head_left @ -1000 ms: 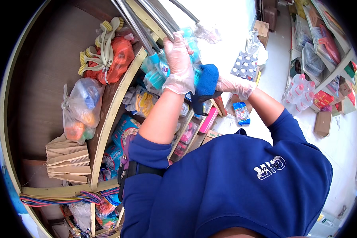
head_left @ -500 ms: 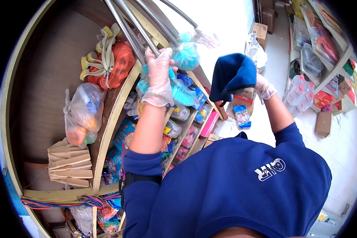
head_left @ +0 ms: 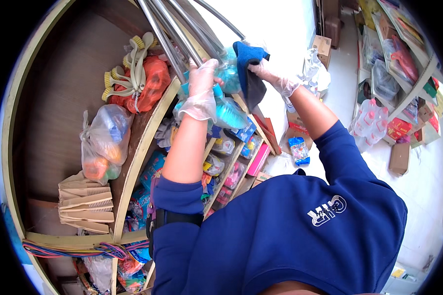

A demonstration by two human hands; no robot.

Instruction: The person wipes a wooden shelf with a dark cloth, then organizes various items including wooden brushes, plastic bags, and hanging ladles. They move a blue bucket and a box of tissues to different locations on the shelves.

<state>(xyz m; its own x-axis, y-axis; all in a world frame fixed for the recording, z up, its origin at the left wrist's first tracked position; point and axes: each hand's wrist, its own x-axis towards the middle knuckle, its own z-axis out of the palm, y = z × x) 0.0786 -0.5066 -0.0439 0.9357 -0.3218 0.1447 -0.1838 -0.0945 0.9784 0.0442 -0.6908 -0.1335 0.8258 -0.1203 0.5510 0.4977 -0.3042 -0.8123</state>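
Gripping a metal pole (head_left: 177, 32), the left hand (head_left: 202, 84) partly hides it.

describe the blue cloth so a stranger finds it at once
Start at the big brown shelf on the left, then follow the metal poles down to the gloved left grip. Just right of it, the gloved right grip holds the cloth. Its deep blue and near-black faces set it apart from the bright turquoise, plastic-wrapped bundles beside it.
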